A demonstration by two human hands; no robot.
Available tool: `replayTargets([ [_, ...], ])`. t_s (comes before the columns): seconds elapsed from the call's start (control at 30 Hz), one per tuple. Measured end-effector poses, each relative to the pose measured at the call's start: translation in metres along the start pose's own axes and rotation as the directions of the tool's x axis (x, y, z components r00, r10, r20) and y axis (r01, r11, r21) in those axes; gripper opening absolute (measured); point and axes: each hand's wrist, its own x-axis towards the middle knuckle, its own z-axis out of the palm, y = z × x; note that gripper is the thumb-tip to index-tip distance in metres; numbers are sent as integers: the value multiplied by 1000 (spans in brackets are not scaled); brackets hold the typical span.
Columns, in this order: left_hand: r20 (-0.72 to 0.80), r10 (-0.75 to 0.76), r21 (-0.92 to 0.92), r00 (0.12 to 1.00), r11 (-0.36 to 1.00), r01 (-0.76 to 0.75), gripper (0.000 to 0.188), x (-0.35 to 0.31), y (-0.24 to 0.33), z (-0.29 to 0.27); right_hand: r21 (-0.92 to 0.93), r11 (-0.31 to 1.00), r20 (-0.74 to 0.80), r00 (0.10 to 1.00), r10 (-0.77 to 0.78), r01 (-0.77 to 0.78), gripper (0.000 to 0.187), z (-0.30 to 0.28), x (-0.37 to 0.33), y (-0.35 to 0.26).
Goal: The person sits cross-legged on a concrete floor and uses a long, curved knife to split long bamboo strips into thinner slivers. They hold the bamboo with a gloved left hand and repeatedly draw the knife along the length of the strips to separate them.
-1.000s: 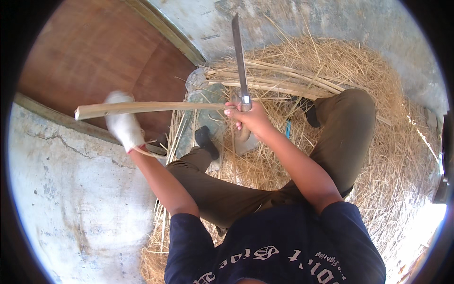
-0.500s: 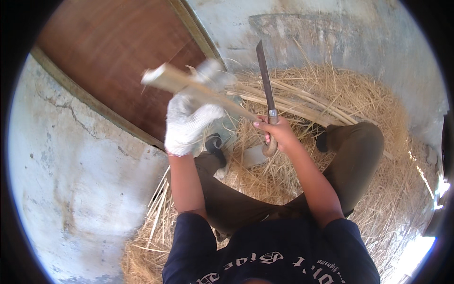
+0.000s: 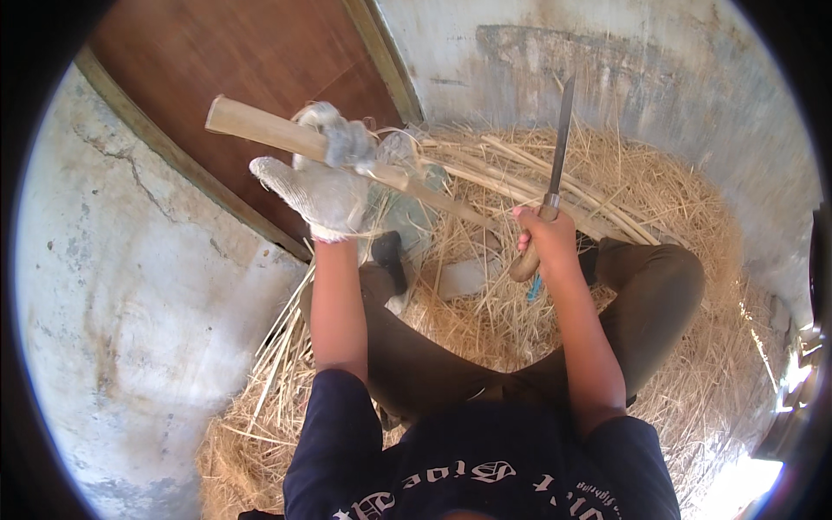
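Note:
My left hand [image 3: 322, 195], in a whitish knitted glove greyed at the fingers, grips a split bamboo strip [image 3: 260, 124]. The fingers curl over the strip while the thumb sticks out to the left. The strip slants from the upper left down toward the middle, its wider end beyond the glove. My bare right hand [image 3: 552, 236] is closed round the curved wooden handle of a machete [image 3: 563, 143]. Its long dark blade points up and away from me. Blade and strip are apart, with the strip's lower end short of my right hand.
Several long bamboo strips [image 3: 598, 195] lie on a thick bed of shavings [image 3: 685, 191] between and around my bent legs. A pale flat block [image 3: 468, 277] sits among the shavings. A brown door [image 3: 225, 61] and stained walls [image 3: 147, 286] close in the left and far sides.
The machete has moved right, away from the strip, and its blade now leans right. My right hand no longer touches the strip's end. The gloved hand and strip have shifted slightly left.

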Motion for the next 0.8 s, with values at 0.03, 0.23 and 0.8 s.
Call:
replayTargets([
  [0.03,-123,-1,85,992,996,11,46,-1,3,-3,-11,1000,-17,1000,18,-18,21,-2,-2,-1],
  [0.23,-99,-1,264,995,964,27,59,5,25,-54,-29,995,39,995,95,-94,17,6,-6,6],
  [0.8,88,-356,666,930,715,210,61,-37,-7,27,39,993,395,911,-122,116,33,52,0,36],
])
